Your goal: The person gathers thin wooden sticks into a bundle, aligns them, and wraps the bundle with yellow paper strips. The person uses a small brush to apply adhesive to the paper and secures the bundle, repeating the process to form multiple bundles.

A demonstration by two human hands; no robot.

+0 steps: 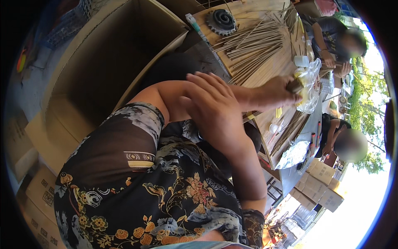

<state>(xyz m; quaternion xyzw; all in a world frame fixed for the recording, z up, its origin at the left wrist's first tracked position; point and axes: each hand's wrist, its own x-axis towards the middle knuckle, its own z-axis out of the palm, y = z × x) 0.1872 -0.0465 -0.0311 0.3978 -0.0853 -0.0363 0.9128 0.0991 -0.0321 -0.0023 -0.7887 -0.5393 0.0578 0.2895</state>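
My left hand (277, 92) reaches out over the table, fingers closed round a short, dark brownish thing (295, 86) whose kind is too blurred to tell. Right beside that hand is a clear plastic bag (309, 93) with something yellow in it; whether I grip the bag too is unclear. Across my left forearm lies my right hand (217, 112), slightly blurred, its fingers stretched out and nothing seen in them. Many thin brown sticks (259, 43) are spread on the wooden tabletop (244, 12) beyond my arms.
A big open cardboard box (83, 79) stands at my left. On the table are a dark spiral coil (222, 21), a white cup (301, 61) and a silvery bag (292, 154). Two people sit across at the right. Cartons (317, 186) are stacked behind.
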